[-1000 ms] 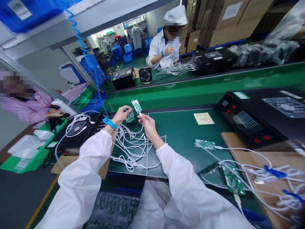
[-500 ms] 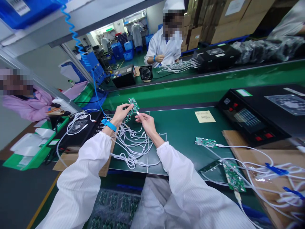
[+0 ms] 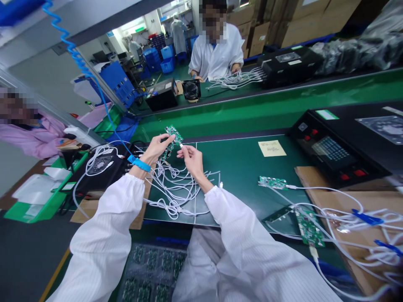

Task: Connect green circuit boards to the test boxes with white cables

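Observation:
My left hand [image 3: 157, 149] is closed on a green circuit board [image 3: 174, 133], raised above the bench with its lower part behind my fingers. At the board's lower right end, my right hand [image 3: 192, 159] pinches a white cable plug [image 3: 181, 146]. The plug touches the board's edge; how deep it sits, I cannot make out. Beneath both hands spreads a tangle of white cables [image 3: 176, 193] on the green bench mat [image 3: 233, 167]. A blue wrist strap [image 3: 139, 163] circles my left wrist.
On the right, a circuit board [image 3: 273, 183] and another board [image 3: 310, 226] have white cables attached. A black control box [image 3: 333, 147] stands behind them, near a yellow note [image 3: 272, 148]. A tray of boards [image 3: 151, 268] lies below the bench edge. A co-worker [image 3: 215, 54] sits opposite.
The camera view has shifted slightly. My hands still hold the board and plug together. The co-worker opposite has leaned and spread their hands apart toward the cables.

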Motion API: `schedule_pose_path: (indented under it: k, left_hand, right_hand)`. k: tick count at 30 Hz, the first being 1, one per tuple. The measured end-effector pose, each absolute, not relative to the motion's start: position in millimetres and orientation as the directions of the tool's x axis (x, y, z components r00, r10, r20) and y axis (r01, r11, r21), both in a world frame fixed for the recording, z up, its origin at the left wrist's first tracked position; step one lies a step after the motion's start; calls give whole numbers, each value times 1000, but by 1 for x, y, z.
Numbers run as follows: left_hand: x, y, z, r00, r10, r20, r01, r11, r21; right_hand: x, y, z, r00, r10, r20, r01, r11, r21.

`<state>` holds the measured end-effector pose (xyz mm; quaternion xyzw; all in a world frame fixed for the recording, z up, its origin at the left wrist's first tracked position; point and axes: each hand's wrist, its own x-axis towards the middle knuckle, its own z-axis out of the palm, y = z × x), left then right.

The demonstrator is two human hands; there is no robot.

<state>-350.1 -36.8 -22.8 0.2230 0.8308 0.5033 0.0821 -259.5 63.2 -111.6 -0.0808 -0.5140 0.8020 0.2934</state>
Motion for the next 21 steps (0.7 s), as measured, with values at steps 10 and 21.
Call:
schedule_pose_path:
  k: [10,21]
  left_hand:
    - [-353,-38,-29,-889,449,91,272,356,894]
    - [-355,-44,-6,-895,399,199,345,339,875]
  right_hand:
    - [-263,65,-110,-820,563,104,-349,-348,-870]
    - [-265,68,-109,-870,463,172,-360,-357,-862]
